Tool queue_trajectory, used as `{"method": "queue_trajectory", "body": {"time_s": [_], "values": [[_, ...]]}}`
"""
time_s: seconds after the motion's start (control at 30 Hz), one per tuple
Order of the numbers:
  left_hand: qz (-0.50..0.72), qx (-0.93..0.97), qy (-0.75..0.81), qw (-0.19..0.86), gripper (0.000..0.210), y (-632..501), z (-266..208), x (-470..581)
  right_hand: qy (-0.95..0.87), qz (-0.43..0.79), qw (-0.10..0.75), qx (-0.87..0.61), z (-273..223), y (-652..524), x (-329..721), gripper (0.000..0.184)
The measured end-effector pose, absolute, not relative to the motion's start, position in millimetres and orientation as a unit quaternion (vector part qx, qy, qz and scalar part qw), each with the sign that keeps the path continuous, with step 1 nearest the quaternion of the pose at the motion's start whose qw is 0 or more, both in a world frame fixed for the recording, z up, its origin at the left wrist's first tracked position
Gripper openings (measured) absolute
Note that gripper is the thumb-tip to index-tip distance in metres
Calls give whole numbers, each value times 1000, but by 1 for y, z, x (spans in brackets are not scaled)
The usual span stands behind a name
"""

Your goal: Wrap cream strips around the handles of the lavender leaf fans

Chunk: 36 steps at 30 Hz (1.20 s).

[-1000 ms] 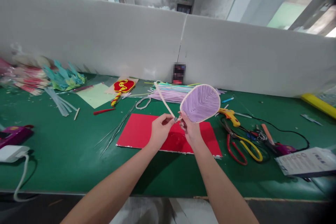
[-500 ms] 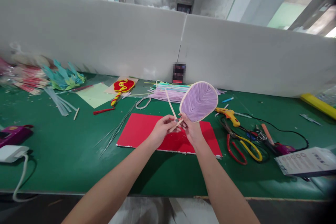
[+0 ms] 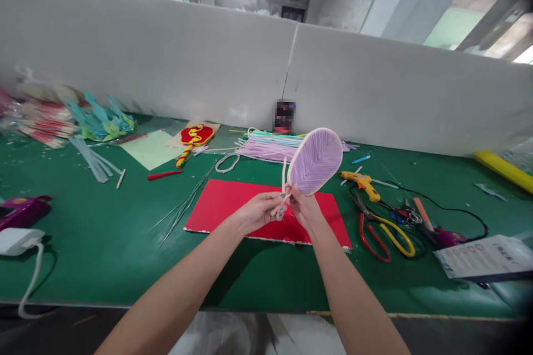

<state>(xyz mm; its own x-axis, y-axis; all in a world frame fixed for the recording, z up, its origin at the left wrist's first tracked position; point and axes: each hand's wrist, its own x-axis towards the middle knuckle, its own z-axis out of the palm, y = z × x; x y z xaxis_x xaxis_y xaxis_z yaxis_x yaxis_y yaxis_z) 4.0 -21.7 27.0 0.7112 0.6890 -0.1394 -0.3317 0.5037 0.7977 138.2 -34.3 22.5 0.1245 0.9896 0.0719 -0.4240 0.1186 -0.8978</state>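
Here the hands [image 3: 258, 216], close together, clamp an oval lilac fan [image 3: 315, 161], slant-ribbed and cream-edged, near its base.

The hand fan [image 3: 316, 161] is lilac, its ribbed lines meeting in a leaf-vein chevron, with a plain cream rim; the thin strip [image 3: 284, 173] beside it is cream too. Solid red covers the board [image 3: 227, 205], whose near edge is flecked white. The tabletop [image 3: 104, 266] is deep green. In the pipe-cleaner bundle [image 3: 266, 150], lilac dominates, streaked with mint. The tasselled fan [image 3: 204, 134] shows a yellow squiggle on red, a red-and-yellow spiralled handle [image 3: 183, 156] and a red tassel [image 3: 164, 176]. The glue gun [image 3: 363, 184] is yellow-orange; the pliers [image 3: 370, 214] pair one red grip with one yellow.
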Motion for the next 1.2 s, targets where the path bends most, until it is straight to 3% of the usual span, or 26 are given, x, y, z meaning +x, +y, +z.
{"method": "queue_trajectory", "body": {"time_s": [0.23, 0.37, 0.53, 0.7, 0.87, 1.2], "values": [[379, 432, 245, 781, 19, -22, 32, 8, -371, 549, 650, -372, 25, -32, 138, 34], [456, 563, 309, 616, 21, -20, 40, 6, -390, 490, 655, -423, 27, -31, 136, 27], [455, 699, 392, 388, 25, -26, 39, 3, -446, 338, 658, -504, 26, -33, 126, 26], [405, 783, 374, 289, 23, -31, 35, 4, -402, 311, 673, -537, 25, -38, 125, 26], [397, 765, 378, 339, 25, -30, 31, 7, -366, 315, 694, -534, 23, -38, 127, 29], [402, 525, 282, 695, 25, -23, 35, 12, -333, 443, 699, -451, 25, -33, 130, 28]]}}
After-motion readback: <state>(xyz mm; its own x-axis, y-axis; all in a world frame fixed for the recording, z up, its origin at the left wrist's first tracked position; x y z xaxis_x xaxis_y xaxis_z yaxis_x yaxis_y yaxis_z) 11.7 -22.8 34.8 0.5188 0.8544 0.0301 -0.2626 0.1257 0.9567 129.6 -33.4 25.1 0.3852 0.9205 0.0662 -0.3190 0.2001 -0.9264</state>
